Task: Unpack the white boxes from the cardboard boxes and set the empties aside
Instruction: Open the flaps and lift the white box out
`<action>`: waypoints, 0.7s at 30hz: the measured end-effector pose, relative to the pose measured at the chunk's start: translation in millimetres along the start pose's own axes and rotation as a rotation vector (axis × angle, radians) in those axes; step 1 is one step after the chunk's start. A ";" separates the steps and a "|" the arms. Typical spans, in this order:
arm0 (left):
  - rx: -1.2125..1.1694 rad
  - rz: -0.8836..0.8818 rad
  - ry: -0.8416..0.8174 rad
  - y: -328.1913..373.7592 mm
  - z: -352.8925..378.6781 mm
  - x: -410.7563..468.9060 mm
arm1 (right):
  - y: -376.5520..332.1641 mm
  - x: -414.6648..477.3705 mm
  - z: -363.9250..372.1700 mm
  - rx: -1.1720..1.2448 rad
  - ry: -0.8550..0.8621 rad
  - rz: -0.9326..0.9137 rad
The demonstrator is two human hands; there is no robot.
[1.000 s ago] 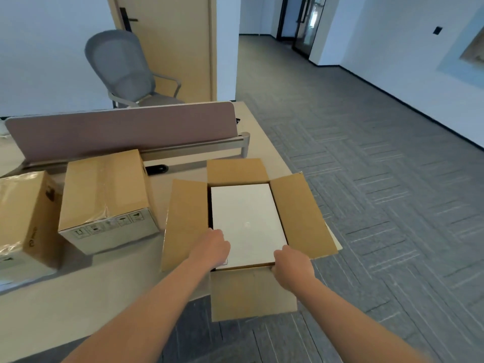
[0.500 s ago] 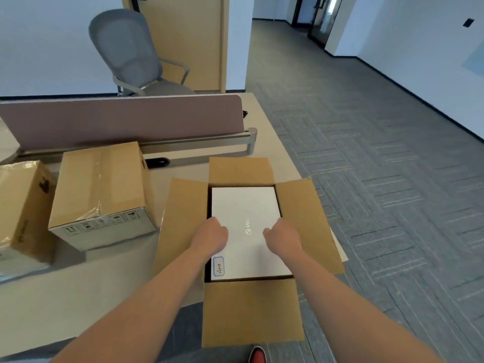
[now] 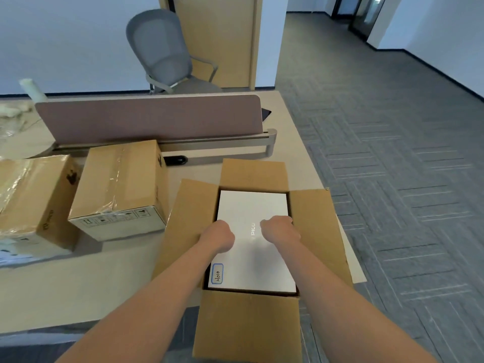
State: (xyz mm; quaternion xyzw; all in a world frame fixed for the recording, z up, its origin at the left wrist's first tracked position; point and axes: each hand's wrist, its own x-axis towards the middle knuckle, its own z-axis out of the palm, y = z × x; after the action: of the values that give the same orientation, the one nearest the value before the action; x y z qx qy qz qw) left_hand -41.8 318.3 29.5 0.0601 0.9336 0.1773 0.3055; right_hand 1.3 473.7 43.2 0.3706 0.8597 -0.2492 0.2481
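White box (image 3: 252,239) lies flat inside an opened cardboard box (image 3: 246,334) at the desk's (image 3: 65,284) near corner, filling it almost wall to wall, so, by my judgement, it can only be lifted by working fingers down its sides. All four flaps are folded outward, clearing the way. Left hand (image 3: 218,235) rests curled at the box's left edge, right hand (image 3: 280,229) curled at its right edge, both knuckles-up with forearms reaching forward. Whether the fingers grip the box cannot be told. Beyond the left hand sit two taped cardboard boxes (image 3: 117,189), still sealed.
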 end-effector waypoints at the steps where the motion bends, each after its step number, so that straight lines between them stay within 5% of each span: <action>1: 0.000 -0.002 0.013 -0.5 0.5 0.7 | 1.2 2.6 -0.5 -0.013 -0.014 -0.010; 9: -0.120 -0.082 0.087 6.1 2.8 4.8 | 15.0 17.3 -1.7 -0.108 -0.052 -0.090; 21: -0.350 -0.180 0.178 -1.4 -5.2 3.8 | 30.3 11.5 0.4 0.081 0.059 -0.038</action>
State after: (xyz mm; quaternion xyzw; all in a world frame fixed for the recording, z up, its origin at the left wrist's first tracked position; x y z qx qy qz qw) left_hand -47.9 316.3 30.9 -0.0933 0.9135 0.3131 0.2423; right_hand 17.6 497.5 28.5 0.3711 0.8628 -0.2773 0.2026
